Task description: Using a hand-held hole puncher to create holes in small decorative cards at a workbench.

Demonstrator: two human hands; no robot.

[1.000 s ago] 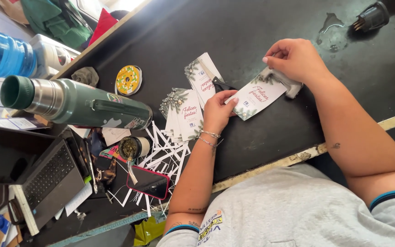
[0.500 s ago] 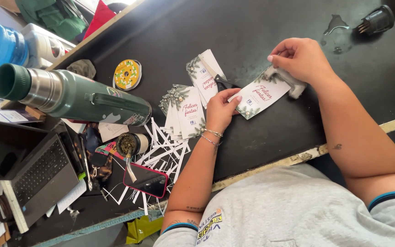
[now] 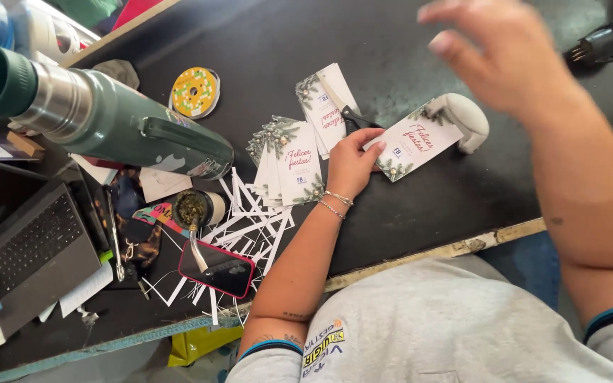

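My left hand (image 3: pixel 352 162), with bracelets on the wrist, grips the near end of a white greeting card (image 3: pixel 414 142) printed with red script and pine sprigs. The card lies on the black table (image 3: pixel 420 42). Its far end rests against a small white rounded tool (image 3: pixel 468 122). A black handle (image 3: pixel 352 118) pokes out just above my left fingers. My right hand (image 3: pixel 501 53) hovers blurred above the table, fingers apart, holding nothing. To the left of my left hand lies a stack of similar cards (image 3: pixel 289 162), and a second small pile (image 3: pixel 324 99) sits beyond it.
A green thermos (image 3: pixel 101 120) lies at the left, with a patterned ribbon spool (image 3: pixel 194 91) behind it. White paper strips (image 3: pixel 246 227), a red-cased phone (image 3: pixel 216 268), a cup with a metal straw (image 3: pixel 194 211), keys and a laptop (image 3: pixel 26 262) crowd the near left. A black plug (image 3: pixel 599 44) sits far right.
My right hand has lifted off the white tool and the card and risen toward the camera, fingers spreading. My left hand stays on the card. The view has moved closer.
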